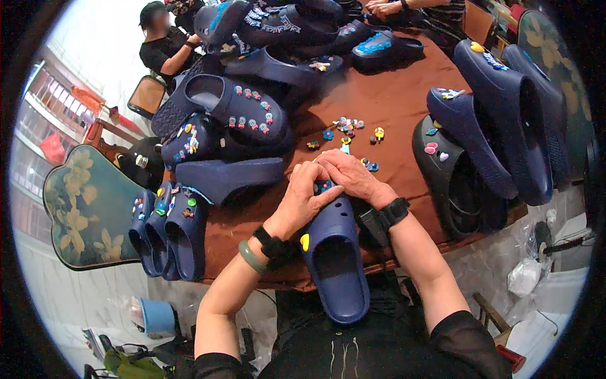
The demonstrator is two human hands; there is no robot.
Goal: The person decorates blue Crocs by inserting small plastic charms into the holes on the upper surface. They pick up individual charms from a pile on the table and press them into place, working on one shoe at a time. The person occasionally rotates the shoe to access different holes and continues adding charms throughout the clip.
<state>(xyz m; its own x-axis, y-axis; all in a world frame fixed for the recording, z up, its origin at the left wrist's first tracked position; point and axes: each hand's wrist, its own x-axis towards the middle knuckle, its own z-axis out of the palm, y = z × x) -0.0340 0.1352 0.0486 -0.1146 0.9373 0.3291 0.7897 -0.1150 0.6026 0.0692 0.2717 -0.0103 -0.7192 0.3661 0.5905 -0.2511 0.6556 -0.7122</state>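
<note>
Navy clog [334, 262] lies toe-away at the near edge of the brown table [391, 101], heel overhanging toward the person. Left hand [302, 199] grips its toe; right hand [350, 174] presses fingertips there. Loose charms [348, 129] lie just beyond; more clogs [246, 114] are stacked around.

navy clog [336, 262] | lower centre of frame, lengthwise, heel toward bottom edge, toe up under both hands | sole down, opening up, heel overhanging brown table edge | yellow charm [305, 242] on its left upper | small blue charm [324, 186] at toe, between fingers | round holes across upper
</note>
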